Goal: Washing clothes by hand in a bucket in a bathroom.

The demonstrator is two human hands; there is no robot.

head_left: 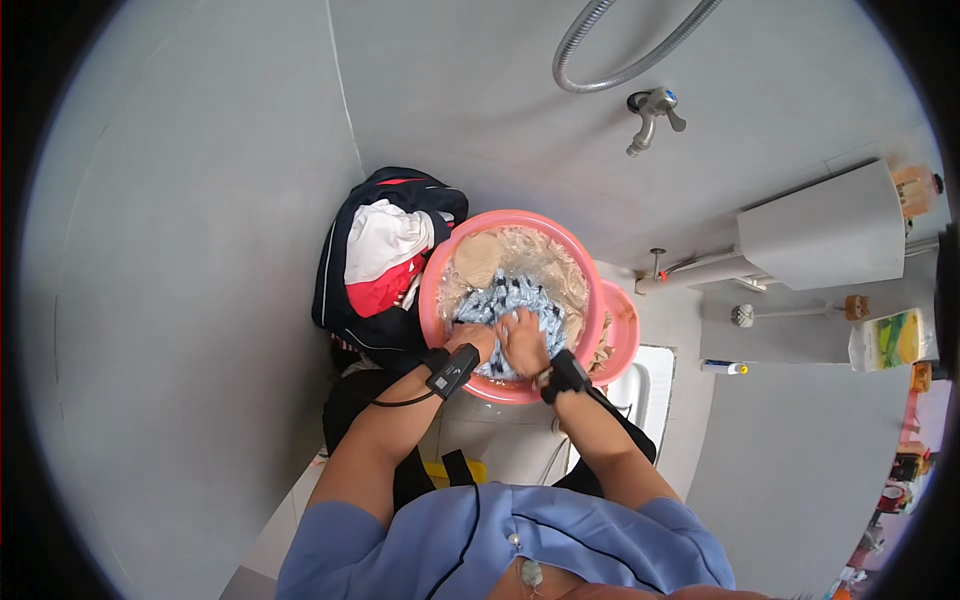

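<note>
Head view: my left hand point(474, 341) and right hand point(523, 343), loosely curled, touch the blue patterned cloth point(515, 294) mid-frame in the pink basin point(429, 298); grip unclear. Gentle pressure should limit splashing.

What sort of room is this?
Most likely a small bathroom: there's a white squat toilet beside the basins, a wall-mounted cistern, and a metal tap.

no words or numbers readable, a small pale mark on the black left-wrist device point(453, 370) too tiny to make out, a yellow-and-green package point(896, 339) below the white cistern point(828, 228), its print blurred
</note>
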